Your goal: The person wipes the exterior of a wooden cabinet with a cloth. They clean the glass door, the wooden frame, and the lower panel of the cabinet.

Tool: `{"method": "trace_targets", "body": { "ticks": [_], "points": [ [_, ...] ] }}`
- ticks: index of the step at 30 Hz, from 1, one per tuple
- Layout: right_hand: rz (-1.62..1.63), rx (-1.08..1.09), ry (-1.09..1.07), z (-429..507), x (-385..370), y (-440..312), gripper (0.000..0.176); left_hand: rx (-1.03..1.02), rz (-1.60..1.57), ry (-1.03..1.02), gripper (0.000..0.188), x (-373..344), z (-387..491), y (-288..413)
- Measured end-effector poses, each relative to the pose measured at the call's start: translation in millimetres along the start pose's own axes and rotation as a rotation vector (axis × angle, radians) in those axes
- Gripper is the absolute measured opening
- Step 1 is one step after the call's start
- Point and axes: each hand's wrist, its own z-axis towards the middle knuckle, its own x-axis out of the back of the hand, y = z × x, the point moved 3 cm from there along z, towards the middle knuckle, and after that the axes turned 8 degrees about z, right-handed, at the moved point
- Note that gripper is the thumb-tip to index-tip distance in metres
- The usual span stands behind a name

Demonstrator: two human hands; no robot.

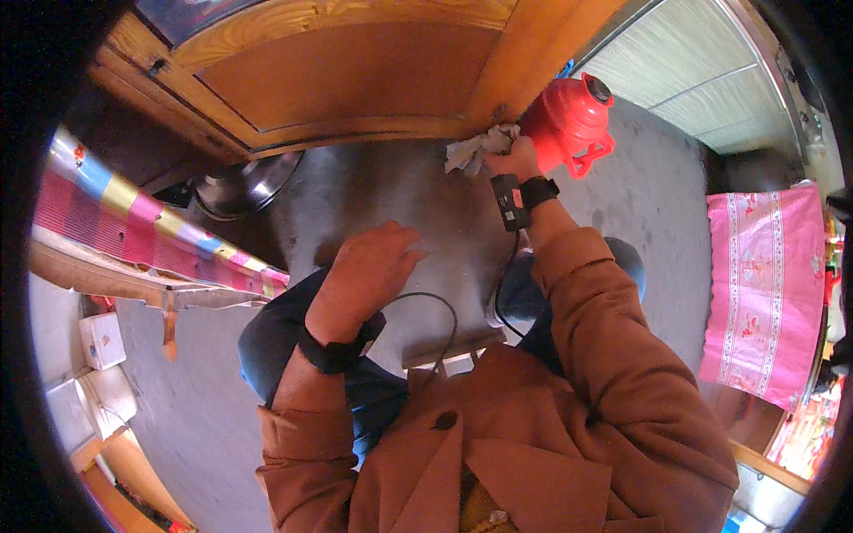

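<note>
My right hand (516, 160) grips a crumpled pale cloth or paper (481, 148) near the lower right corner of a wooden cabinet door (353, 73). Just to the right of that hand stands a red thermos flask (566, 116) with a dark stopper and a side handle. My left hand (370, 266) hangs over the floor between my knees, its fingers loosely bent and partly hidden, with no object visible in it. Both wrists carry dark straps with small devices and cables.
Left of the cabinet door, a shiny metal basin (246, 186) sits low down. A table with a checked cover (146, 220) stands at the left. On the right are a pink patterned cloth (763, 293) and a glass-fronted panel (693, 73). White boxes (103, 341) lie far left.
</note>
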Motion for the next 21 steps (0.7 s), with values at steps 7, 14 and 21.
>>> {"method": "trace_targets", "body": {
  "ticks": [7, 14, 21],
  "points": [
    [-0.311, -0.103, 0.038, -0.3, 18.2, -37.3, 0.044, 0.014, -0.066, 0.034, 0.017, 2.5, 2.1, 2.8],
    [-0.207, -0.225, -0.113, 10.4, -7.1, 42.0, 0.059, 0.037, -0.007, -0.016, 0.016, -3.9, 3.7, 0.1],
    [-0.149, -0.172, -0.085, 13.8, -20.3, 67.3, 0.056, 0.078, 0.039, -0.106, 0.024, -5.9, 1.7, -2.3]
  ]
}}
